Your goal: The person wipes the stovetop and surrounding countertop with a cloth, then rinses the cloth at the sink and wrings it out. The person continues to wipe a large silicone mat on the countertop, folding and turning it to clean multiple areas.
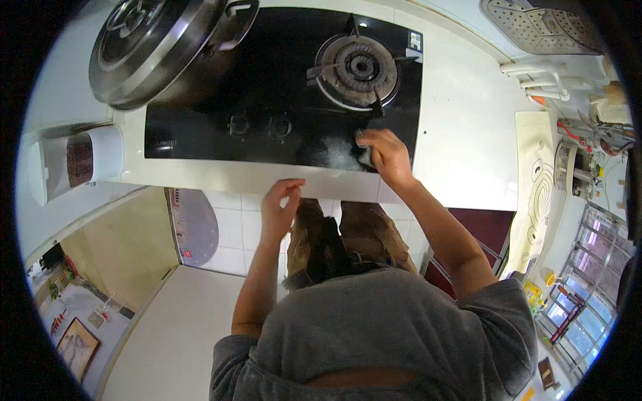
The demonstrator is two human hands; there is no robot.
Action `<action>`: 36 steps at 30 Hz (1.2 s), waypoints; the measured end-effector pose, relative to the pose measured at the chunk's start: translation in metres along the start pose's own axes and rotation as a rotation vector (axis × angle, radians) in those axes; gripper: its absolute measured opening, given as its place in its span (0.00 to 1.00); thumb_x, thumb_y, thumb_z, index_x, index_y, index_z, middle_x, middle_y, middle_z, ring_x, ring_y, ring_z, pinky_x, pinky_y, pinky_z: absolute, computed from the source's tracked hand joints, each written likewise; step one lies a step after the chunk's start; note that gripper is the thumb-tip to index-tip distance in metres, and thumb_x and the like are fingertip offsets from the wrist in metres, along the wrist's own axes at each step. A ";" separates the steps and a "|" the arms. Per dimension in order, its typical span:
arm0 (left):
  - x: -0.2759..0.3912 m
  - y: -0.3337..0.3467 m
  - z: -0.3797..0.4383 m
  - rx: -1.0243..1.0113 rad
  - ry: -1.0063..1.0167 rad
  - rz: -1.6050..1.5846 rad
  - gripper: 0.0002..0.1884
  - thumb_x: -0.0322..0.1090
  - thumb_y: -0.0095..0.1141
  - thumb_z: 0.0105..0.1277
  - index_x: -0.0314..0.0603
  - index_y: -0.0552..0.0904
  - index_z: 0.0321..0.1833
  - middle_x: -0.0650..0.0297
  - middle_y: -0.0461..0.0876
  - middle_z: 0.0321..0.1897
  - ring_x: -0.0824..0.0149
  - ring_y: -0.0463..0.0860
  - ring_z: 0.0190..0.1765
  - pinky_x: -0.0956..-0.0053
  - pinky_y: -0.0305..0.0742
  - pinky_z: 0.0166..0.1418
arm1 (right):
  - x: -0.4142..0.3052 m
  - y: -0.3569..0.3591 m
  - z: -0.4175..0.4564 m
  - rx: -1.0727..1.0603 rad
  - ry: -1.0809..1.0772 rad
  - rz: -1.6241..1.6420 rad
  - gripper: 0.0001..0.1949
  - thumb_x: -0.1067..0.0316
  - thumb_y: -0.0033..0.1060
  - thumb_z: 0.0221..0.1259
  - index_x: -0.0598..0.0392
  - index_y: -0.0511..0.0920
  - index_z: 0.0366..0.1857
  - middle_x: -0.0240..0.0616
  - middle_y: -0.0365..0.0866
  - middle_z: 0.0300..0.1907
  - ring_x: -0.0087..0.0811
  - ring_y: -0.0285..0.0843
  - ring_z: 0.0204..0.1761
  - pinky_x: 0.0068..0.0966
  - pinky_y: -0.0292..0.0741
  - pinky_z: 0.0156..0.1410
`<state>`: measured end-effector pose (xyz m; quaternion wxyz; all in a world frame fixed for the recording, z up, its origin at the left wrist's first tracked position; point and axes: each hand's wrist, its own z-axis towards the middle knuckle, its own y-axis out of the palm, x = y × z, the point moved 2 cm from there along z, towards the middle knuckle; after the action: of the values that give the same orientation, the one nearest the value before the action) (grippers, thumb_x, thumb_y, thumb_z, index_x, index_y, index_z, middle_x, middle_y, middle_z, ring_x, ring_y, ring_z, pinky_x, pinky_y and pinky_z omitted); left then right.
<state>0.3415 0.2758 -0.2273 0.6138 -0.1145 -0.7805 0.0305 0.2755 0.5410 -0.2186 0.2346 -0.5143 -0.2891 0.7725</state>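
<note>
My right hand (391, 153) is bent over the front right of a black glass gas hob (200, 135). Its fingers close around a small grey wad (367, 156), perhaps a cloth or a scouring pad; most of it is hidden by the hand. A wet-looking bright patch shows on the glass just left of it. My left hand (281, 203) hovers by the counter's front edge, with curved fingers, a gap to the thumb and nothing in it. Behind my right hand is the right burner (358, 70) with its pan support. Two control knobs (258, 127) sit at the hob's front.
A large lidded steel pot (155, 55) stands over the hob's left side. Left of the hob is a white container (103, 153) with dark contents. White counter (466, 160) extends to the right, towards a yellow printed mat (531, 190) and hanging utensils (582, 135).
</note>
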 end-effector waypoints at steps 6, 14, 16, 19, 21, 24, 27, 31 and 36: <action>-0.009 -0.054 0.005 -0.062 0.010 0.032 0.08 0.27 0.53 0.67 0.38 0.82 0.46 0.61 0.84 0.42 0.71 0.82 0.42 0.76 0.75 0.50 | -0.003 0.050 -0.004 0.003 0.032 -0.312 0.22 0.73 0.61 0.52 0.57 0.75 0.55 0.45 0.73 0.61 0.46 0.70 0.63 0.40 0.66 0.68; -0.019 -0.086 0.001 -0.046 0.007 -0.026 0.08 0.28 0.52 0.69 0.36 0.81 0.47 0.64 0.83 0.44 0.75 0.79 0.45 0.79 0.71 0.54 | -0.028 0.003 -0.022 0.370 0.424 0.029 0.17 0.84 0.54 0.56 0.61 0.78 0.51 0.48 0.81 0.49 0.41 0.81 0.50 0.29 0.76 0.55; -0.010 -0.100 0.004 0.037 0.018 -0.023 0.07 0.27 0.52 0.69 0.36 0.82 0.46 0.64 0.84 0.42 0.74 0.79 0.46 0.79 0.72 0.53 | -0.090 0.064 0.002 0.432 0.348 0.378 0.16 0.83 0.55 0.54 0.59 0.80 0.47 0.47 0.81 0.50 0.42 0.77 0.55 0.33 0.75 0.57; 0.000 -0.113 0.004 0.080 0.011 -0.076 0.07 0.26 0.51 0.69 0.34 0.81 0.46 0.63 0.83 0.42 0.74 0.79 0.46 0.80 0.71 0.55 | -0.128 0.149 0.028 0.179 -0.051 -0.006 0.19 0.79 0.55 0.48 0.55 0.79 0.48 0.43 0.77 0.56 0.43 0.76 0.53 0.39 0.73 0.54; -0.001 -0.119 0.004 0.058 0.012 -0.044 0.07 0.26 0.51 0.69 0.33 0.81 0.46 0.62 0.83 0.43 0.74 0.79 0.46 0.81 0.70 0.55 | -0.110 0.186 0.015 0.060 -0.092 -0.155 0.21 0.75 0.54 0.50 0.51 0.78 0.52 0.40 0.74 0.60 0.41 0.71 0.62 0.41 0.67 0.64; -0.015 -0.124 -0.006 0.025 -0.064 -0.024 0.07 0.26 0.51 0.69 0.33 0.81 0.46 0.63 0.83 0.43 0.74 0.78 0.47 0.80 0.70 0.56 | -0.064 0.151 -0.032 0.005 0.002 -0.294 0.22 0.73 0.54 0.54 0.49 0.77 0.56 0.39 0.72 0.63 0.40 0.65 0.67 0.44 0.56 0.74; -0.028 -0.121 -0.006 0.001 -0.053 -0.056 0.07 0.26 0.51 0.69 0.34 0.81 0.46 0.63 0.83 0.42 0.74 0.78 0.48 0.80 0.70 0.56 | -0.008 0.056 -0.085 0.064 0.150 -0.580 0.24 0.77 0.55 0.49 0.49 0.78 0.54 0.40 0.76 0.58 0.43 0.72 0.61 0.45 0.61 0.70; -0.022 -0.114 -0.009 -0.027 0.004 -0.093 0.07 0.26 0.51 0.69 0.35 0.82 0.45 0.65 0.83 0.42 0.76 0.78 0.48 0.81 0.70 0.56 | 0.000 -0.015 -0.095 0.469 0.406 -0.349 0.18 0.82 0.55 0.51 0.57 0.80 0.48 0.45 0.81 0.49 0.46 0.78 0.49 0.37 0.75 0.53; 0.009 -0.122 -0.001 0.052 0.068 -0.029 0.06 0.25 0.52 0.69 0.36 0.82 0.45 0.66 0.83 0.41 0.77 0.78 0.46 0.81 0.71 0.54 | -0.125 0.136 -0.017 0.093 -0.045 -0.083 0.16 0.74 0.55 0.54 0.55 0.79 0.49 0.42 0.78 0.56 0.42 0.72 0.58 0.38 0.66 0.65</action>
<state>0.3234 0.1592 -0.1960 0.6431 -0.0883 -0.7597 0.0381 0.3280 0.3636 -0.2354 0.2834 -0.4728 -0.2790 0.7863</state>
